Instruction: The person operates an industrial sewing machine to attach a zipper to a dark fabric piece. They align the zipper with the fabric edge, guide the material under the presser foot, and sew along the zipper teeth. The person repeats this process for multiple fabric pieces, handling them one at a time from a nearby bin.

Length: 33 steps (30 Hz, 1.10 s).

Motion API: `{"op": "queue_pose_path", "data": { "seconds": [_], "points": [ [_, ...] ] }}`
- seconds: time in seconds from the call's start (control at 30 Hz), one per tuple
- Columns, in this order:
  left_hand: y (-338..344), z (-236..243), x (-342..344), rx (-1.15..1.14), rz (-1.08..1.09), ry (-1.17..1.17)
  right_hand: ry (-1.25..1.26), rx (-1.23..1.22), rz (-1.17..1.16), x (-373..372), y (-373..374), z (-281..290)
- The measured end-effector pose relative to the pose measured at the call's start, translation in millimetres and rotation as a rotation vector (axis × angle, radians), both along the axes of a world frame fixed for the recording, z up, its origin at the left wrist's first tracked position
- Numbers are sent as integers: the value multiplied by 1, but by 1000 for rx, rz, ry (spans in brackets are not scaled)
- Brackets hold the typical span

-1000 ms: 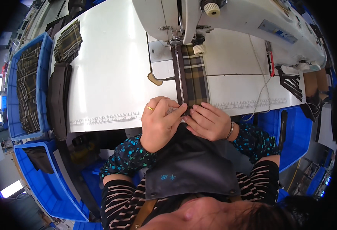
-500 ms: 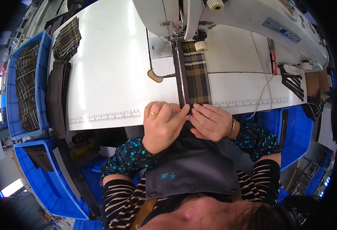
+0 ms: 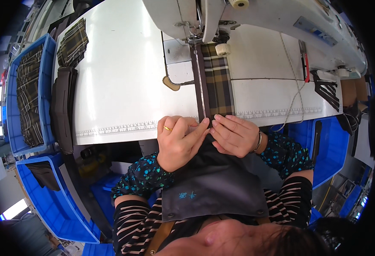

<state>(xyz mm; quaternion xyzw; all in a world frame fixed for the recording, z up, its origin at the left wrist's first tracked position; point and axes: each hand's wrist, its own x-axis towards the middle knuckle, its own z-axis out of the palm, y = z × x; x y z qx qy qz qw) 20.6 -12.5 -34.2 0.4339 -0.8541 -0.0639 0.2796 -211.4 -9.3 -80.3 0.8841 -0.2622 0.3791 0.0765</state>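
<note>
My left hand [image 3: 177, 143] is closed, thumb and index finger pinching the near end of a dark brown zipper strip [image 3: 200, 85] with metal teeth, at the table's front edge. My right hand [image 3: 235, 137], bent-fingered with a bracelet at the wrist, grips the same end from the right, fingertips close to the left's. The strip lies along an olive and brown plaid fabric piece [image 3: 219, 89], both running straight away from me to under the needle area [image 3: 195, 40] of a white sewing machine [image 3: 264, 17]. Exactly what lies under my fingertips is partly hidden.
On the white table [image 3: 119, 94]: plaid pieces [image 3: 72, 42], folded dark strips [image 3: 63, 106], red-handled tool [image 3: 305, 64], cord [image 3: 296, 98], black pieces [image 3: 326, 91]. A blue bin of plaid fabric [image 3: 29, 94] stands left; other blue bins [image 3: 59, 213] [image 3: 332, 153] sit below, either side.
Both hands have come slightly toward me, still pinching the end of the strip; my left index finger points a little lower. The strip and plaid fabric stay under the machine.
</note>
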Motion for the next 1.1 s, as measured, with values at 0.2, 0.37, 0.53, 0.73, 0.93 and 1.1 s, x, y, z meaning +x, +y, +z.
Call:
{"op": "queue_pose_path", "data": {
  "seconds": [0.2, 0.37, 0.53, 0.73, 0.93, 1.1],
  "points": [
    [4, -7, 6, -77, -79, -12, 17, 55, 12, -3, 2, 3],
    [6, -15, 11, -132, -117, -13, 67, 97, 13, -3, 4, 9],
    [4, -15, 11, -139, -129, 3, 21, 244, 99, -10, -17, 34],
    [1, -17, 12, -175, -156, 19, 113, 240, -38, -5, -102, 39],
    [0, -18, 13, -182, -160, 17, 200, 338, -102, 0, -117, 23],
    [1, -19, 11, -197, -156, 17, 232, 388, -104, -4, -114, 26]
  ]
}}
